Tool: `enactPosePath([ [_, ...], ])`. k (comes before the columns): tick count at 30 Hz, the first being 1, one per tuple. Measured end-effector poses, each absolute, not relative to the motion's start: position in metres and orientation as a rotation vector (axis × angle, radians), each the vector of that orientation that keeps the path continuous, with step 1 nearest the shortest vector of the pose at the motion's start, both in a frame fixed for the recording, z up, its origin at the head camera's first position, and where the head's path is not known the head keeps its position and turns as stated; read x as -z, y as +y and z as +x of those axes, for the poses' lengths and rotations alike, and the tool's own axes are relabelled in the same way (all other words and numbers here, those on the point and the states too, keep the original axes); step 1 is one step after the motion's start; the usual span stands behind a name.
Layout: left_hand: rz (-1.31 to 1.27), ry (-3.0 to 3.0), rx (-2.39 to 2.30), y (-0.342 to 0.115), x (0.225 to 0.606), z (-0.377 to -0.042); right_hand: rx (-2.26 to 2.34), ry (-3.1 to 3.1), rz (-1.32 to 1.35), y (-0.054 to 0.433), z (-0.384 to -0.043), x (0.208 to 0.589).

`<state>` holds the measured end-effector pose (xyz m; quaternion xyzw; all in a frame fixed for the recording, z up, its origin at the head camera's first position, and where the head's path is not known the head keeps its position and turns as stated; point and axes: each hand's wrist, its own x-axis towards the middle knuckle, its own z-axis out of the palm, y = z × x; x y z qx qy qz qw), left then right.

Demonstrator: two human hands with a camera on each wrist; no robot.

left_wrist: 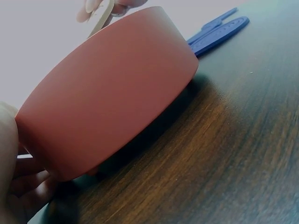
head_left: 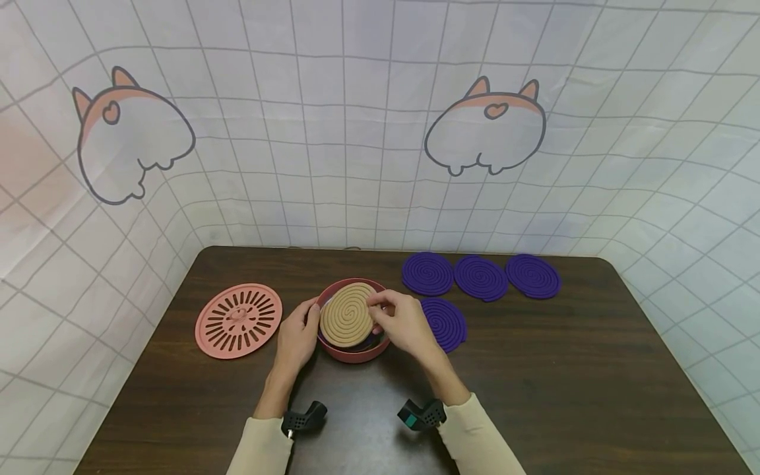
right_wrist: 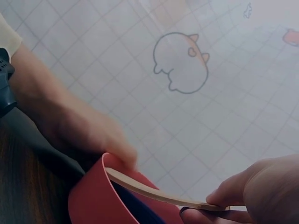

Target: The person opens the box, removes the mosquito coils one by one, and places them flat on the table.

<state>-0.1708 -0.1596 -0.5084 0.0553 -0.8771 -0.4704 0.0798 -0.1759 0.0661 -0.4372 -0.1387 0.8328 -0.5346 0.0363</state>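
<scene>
A tan mosquito coil point(head_left: 347, 316) lies tilted over the mouth of a round red mosquito coil holder point(head_left: 354, 357). My right hand point(head_left: 405, 322) pinches the coil's right edge between thumb and fingers. In the right wrist view the coil's far edge sits just inside the holder's rim, and a dark blue-purple coil point(right_wrist: 135, 205) shows lower down inside. My left hand point(head_left: 296, 335) grips the holder's left side, thumb at the rim and fingers round the wall. A pink slotted lid point(head_left: 239, 321) lies flat to the left of that hand.
Three purple mosquito coils, among them the middle one point(head_left: 481, 277), lie in a row at the table's back edge. Another purple coil point(head_left: 444, 324) lies partly hidden behind my right hand. A white grid-patterned curtain point(head_left: 332, 132) hangs behind the dark wooden table point(head_left: 594, 369).
</scene>
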Motion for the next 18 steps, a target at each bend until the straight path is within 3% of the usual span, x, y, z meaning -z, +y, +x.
enactPosePath([
  [18,0.166,-2.632,1.403,-0.1601,0.5076,-0.1696,1.715,2.591,-0.442,0.0735,-0.1792,0.4358],
])
